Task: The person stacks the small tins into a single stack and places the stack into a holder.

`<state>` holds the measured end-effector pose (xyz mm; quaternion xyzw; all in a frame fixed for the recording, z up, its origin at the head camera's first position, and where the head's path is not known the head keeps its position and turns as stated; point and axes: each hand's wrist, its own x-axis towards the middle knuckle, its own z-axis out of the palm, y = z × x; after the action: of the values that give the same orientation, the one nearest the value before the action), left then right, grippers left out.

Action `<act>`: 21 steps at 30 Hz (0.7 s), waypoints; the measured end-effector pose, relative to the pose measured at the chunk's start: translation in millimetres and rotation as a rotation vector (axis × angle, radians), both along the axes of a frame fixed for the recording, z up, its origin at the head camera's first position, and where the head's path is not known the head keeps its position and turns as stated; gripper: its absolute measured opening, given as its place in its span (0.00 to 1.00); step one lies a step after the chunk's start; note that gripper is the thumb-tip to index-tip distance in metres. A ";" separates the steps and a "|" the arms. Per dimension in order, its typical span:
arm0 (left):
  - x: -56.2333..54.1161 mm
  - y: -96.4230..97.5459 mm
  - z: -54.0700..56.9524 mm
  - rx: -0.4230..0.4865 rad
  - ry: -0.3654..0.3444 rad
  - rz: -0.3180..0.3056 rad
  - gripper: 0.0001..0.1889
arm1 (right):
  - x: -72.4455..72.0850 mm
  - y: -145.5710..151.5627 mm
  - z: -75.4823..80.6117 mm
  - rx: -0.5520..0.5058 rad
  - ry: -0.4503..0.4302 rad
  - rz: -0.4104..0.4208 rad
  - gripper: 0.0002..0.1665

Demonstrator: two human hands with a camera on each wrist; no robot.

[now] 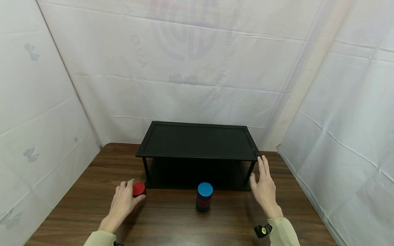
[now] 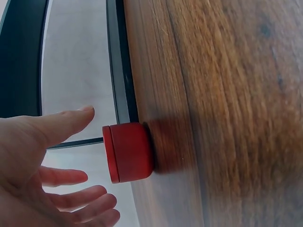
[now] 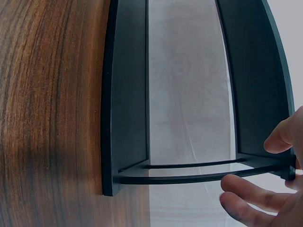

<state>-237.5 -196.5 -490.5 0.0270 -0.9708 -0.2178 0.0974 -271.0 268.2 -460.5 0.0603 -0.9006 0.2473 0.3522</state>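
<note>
A small round red container with a lid (image 2: 130,152) stands on the table near the left front corner of a black two-tier shelf (image 1: 197,140). My left hand (image 1: 121,204) is beside it, thumb and fingers spread on either side; in the left wrist view they look apart from its lid. At the shelf's right front corner is my right hand (image 1: 265,189), fingers extended along the top board's edge. In the right wrist view its thumb overlaps the upper board and its fingers are near the corner post (image 3: 199,178); whether they touch cannot be told.
An upright cylinder (image 1: 204,197), blue on top with a red band and a dark base, stands in front of the shelf's middle. The brown wooden table (image 1: 172,222) backs onto white sheeting (image 1: 191,68), which also hangs at both sides.
</note>
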 end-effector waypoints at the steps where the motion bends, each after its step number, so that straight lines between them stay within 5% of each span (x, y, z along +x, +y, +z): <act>1: -0.6 -0.5 -0.3 -0.001 -0.003 0.001 0.39 | -0.2 0.0 -0.1 -0.001 0.002 0.000 0.39; 21: -5.9 -5.4 -6.1 -0.014 -0.003 0.011 0.35 | -0.3 0.7 -0.1 -0.007 0.002 0.000 0.39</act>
<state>-243.5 -201.9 -496.5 0.0322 -0.9722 -0.2106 0.0975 -271.3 268.9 -460.5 0.0594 -0.8994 0.2505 0.3534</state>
